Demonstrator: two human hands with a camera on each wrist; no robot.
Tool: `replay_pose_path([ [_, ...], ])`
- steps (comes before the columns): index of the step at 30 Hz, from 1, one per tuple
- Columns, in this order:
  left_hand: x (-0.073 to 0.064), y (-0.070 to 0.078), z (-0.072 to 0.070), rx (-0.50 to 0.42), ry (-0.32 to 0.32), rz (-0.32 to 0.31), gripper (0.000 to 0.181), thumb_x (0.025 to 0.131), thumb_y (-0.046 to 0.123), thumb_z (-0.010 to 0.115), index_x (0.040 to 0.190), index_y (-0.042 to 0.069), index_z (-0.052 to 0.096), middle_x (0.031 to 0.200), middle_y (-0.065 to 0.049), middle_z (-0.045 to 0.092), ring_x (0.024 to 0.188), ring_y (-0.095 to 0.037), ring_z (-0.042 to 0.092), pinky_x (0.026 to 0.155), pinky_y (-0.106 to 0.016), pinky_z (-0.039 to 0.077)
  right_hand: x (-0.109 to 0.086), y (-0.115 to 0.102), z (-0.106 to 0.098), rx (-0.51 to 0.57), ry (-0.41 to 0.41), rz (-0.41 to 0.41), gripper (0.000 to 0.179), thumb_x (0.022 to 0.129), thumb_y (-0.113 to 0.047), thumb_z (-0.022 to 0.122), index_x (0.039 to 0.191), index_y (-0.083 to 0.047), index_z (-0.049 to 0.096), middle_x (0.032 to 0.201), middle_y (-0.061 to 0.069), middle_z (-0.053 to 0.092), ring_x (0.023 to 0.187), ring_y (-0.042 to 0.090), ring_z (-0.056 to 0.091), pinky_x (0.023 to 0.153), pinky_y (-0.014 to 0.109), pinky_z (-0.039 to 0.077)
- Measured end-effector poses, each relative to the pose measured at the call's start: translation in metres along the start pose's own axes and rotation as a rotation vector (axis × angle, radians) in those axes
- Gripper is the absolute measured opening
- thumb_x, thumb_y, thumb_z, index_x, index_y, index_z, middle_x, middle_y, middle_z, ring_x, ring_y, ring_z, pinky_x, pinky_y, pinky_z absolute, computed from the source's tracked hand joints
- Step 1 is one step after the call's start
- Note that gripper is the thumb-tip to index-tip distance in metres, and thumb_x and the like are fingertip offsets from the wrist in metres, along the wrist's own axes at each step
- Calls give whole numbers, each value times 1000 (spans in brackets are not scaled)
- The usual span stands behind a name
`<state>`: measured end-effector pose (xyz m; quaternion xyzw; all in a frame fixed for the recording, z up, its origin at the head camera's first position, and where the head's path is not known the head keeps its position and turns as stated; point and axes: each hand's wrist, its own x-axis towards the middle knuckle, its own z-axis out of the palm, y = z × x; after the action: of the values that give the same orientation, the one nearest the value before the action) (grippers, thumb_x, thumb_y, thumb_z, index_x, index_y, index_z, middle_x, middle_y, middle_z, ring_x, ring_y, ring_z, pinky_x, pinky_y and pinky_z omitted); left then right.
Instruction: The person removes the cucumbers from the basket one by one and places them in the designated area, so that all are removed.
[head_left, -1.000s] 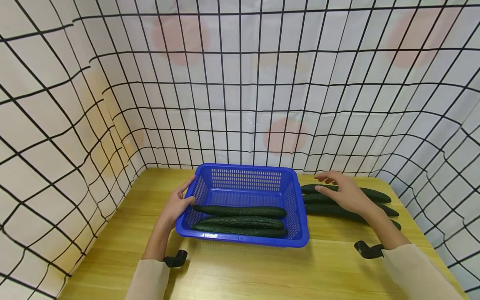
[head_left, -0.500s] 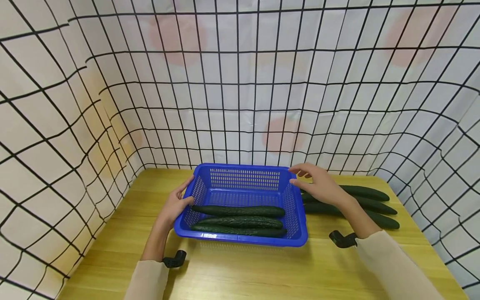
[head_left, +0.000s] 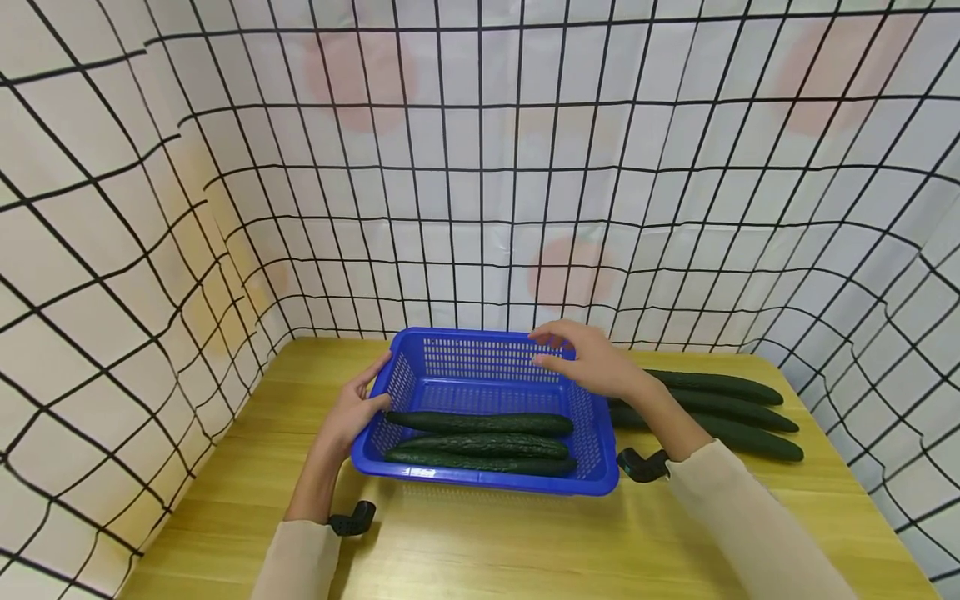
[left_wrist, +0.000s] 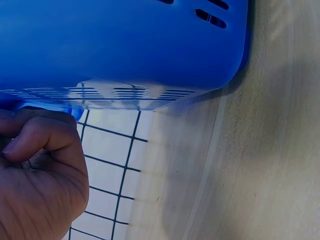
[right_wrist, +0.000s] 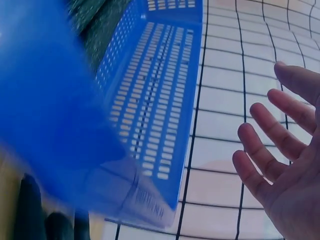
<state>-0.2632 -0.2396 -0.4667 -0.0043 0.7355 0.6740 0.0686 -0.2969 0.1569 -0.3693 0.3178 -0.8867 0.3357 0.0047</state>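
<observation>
A blue plastic basket (head_left: 483,485) stands on the wooden table. Three dark green cucumbers (head_left: 480,446) lie side by side along its near side. My left hand (head_left: 352,412) grips the basket's left rim, thumb on the inner side; the left wrist view has those fingers (left_wrist: 47,135) curled at the rim. Over the basket's right back corner hovers my right hand (head_left: 588,358), holding nothing. Its fingers (right_wrist: 270,132) are spread apart in the right wrist view. More cucumbers (head_left: 720,408) lie to the right of the basket, partly hidden behind my right forearm.
The light wooden table (head_left: 480,550) extends in front of the basket and to both sides. White walls with a black grid pattern (head_left: 480,192) enclose it at the back, left and right. A small black wrist camera (head_left: 643,465) is strapped to my right wrist.
My right hand has moved left from above the loose cucumbers to above the basket's right back corner. My left hand, the basket and the cucumbers stay in place.
</observation>
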Motion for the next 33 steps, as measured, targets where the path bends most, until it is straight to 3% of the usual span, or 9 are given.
replay_pose_path([
  [9,-1,1,0,1,1,10,85,89,-2,55,161,38,34,150,-31,48,105,-39,69,84,-53,63,20,-5,22,32,-55,-34,46,101,-32,65,140,-8,60,135,10,64,118,32,60,99,53,52],
  [20,0,0,0,-7,2,1,85,89,-3,55,161,38,34,148,-33,49,109,-42,68,84,-54,63,38,-4,51,16,-141,3,46,101,-35,65,140,-12,61,137,9,64,118,25,60,96,47,54],
  [33,0,1,0,-2,12,2,84,89,-2,56,160,39,35,143,-34,53,104,-38,70,83,-53,63,49,5,76,-9,-293,20,55,98,-39,68,143,-10,59,140,15,61,128,34,57,107,52,50],
])
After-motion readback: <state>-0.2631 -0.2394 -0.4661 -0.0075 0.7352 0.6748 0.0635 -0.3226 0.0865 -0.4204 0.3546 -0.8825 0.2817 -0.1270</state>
